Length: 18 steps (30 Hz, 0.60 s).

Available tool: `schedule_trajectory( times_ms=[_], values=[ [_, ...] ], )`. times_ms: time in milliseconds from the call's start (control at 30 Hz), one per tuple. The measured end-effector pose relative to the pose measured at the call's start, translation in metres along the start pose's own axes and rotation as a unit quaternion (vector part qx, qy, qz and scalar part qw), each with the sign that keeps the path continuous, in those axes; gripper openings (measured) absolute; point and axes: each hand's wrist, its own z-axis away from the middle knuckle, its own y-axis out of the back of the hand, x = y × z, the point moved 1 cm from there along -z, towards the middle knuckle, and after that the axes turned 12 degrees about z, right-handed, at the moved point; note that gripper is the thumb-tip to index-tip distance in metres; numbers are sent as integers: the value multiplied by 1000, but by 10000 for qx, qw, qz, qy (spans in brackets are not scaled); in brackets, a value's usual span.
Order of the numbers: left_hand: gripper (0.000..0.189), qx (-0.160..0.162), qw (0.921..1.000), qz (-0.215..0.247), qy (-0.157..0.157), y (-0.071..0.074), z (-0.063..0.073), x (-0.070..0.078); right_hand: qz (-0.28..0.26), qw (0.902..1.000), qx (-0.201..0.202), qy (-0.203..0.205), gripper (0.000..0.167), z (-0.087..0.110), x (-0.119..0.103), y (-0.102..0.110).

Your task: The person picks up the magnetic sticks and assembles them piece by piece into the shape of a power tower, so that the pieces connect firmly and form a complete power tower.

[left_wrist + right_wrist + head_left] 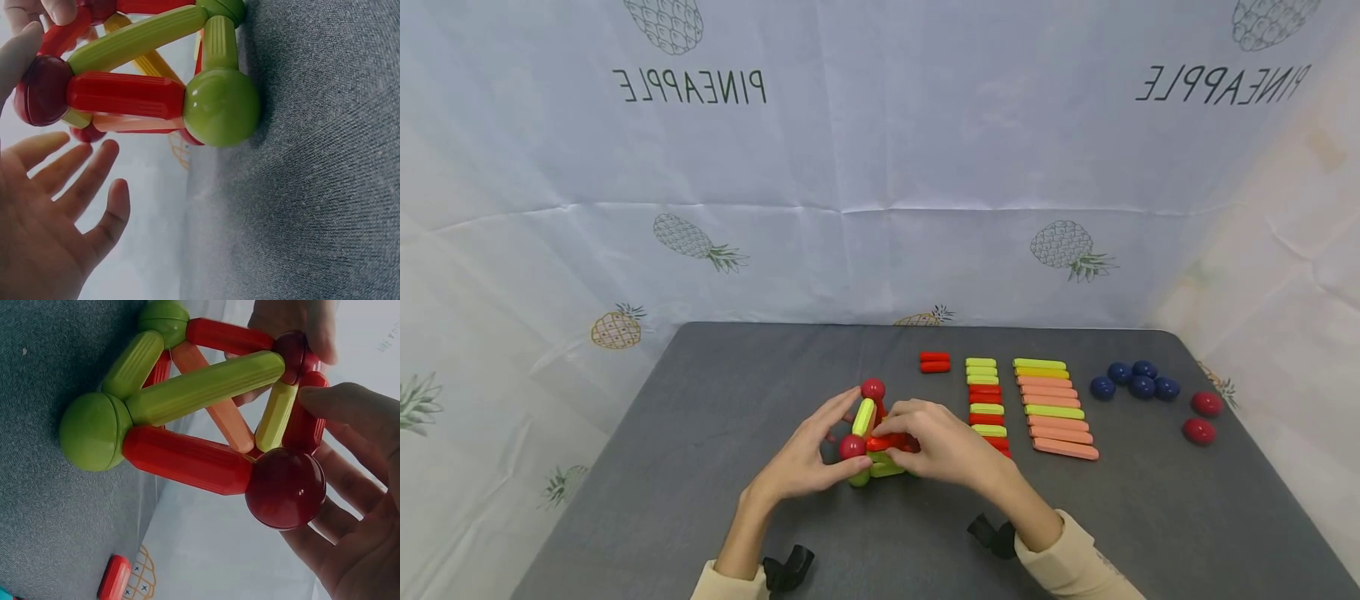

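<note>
A frame of plastic rods and balls stands on the grey table, with green balls [94, 432] at the base and red balls [285, 489] at the top. My right hand [936, 442] pinches a red rod [305, 422] along the top edge, thumb in front and fingers behind. My left hand [808, 454] reaches around the frame's left side, its thumb against the near red ball [44, 90]. The other left fingers [94, 178] are loosely spread. A light green rod [206, 389] slants across one side, and an orange rod [215, 400] shows behind it.
To the right lie a column of short red and light green rods [986, 396] and another of longer, mostly orange rods [1056, 409]. Two red rods [935, 362] lie further back. Several blue balls [1142, 387] and two red balls [1198, 431] sit near the right edge.
</note>
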Motion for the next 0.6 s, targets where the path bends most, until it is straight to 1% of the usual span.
schedule_trajectory(
  times_ms=[300, 400, 500, 600],
  values=[
    [82, 86, 9999, 56, -9, 0, 0, 1, 396, 9992, 107, -15, 24, 0, -3, -4],
    [81, 151, 9999, 41, -17, 0, 0, 1, 277, 9995, 103, -56, 26, 1, -1, -3],
    [74, 391, 9992, -59, -38, 1, 1, 1, 84, 9995, 142, -268, 29, 6, 3, 1],
    [58, 798, 9966, -198, -85, 2, 3, 0, -157, 9983, 117, -547, 29, 12, 8, 6]
  ],
)
